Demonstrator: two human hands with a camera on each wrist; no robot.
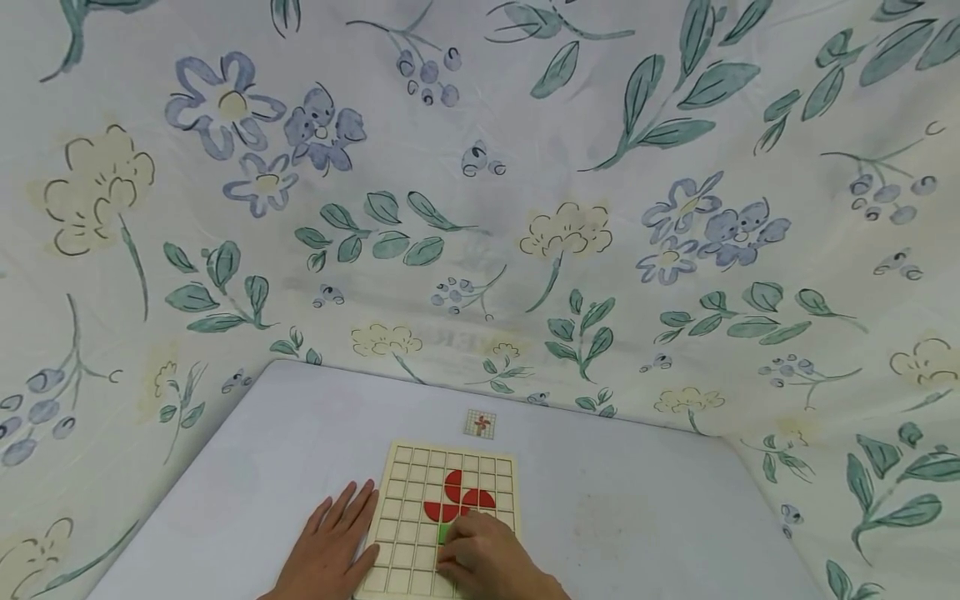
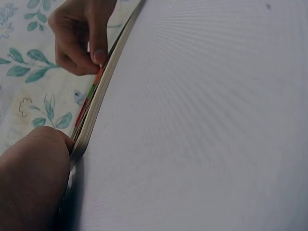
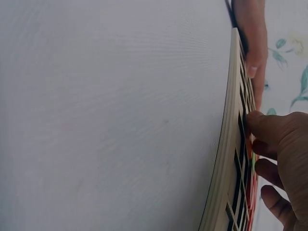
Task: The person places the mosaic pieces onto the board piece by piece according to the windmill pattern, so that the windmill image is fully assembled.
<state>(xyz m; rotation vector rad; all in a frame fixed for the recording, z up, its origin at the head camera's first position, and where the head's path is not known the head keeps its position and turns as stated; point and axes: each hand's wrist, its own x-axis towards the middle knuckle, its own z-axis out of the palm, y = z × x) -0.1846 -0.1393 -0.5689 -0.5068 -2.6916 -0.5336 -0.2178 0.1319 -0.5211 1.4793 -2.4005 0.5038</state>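
Observation:
A pale wooden grid board (image 1: 402, 530) lies on the white table. Red rounded pieces (image 1: 453, 485) form a pinwheel in its squares, with a green piece (image 1: 444, 533) just below them. My left hand (image 1: 330, 537) rests flat along the board's left edge, fingers straight and thumb at the rim. Over the lower middle of the board, my right hand (image 1: 487, 552) has its fingers curled down. In the left wrist view its thumb and fingertip pinch a small orange piece (image 2: 99, 76) at the board's surface. The right hand hides several squares beneath it.
Beyond the board's far edge lies a small picture card (image 1: 480, 423) with a red pinwheel on a grid. The white tabletop (image 1: 637, 508) extends to both sides. Floral cloth (image 1: 480, 275) hangs behind and around the table.

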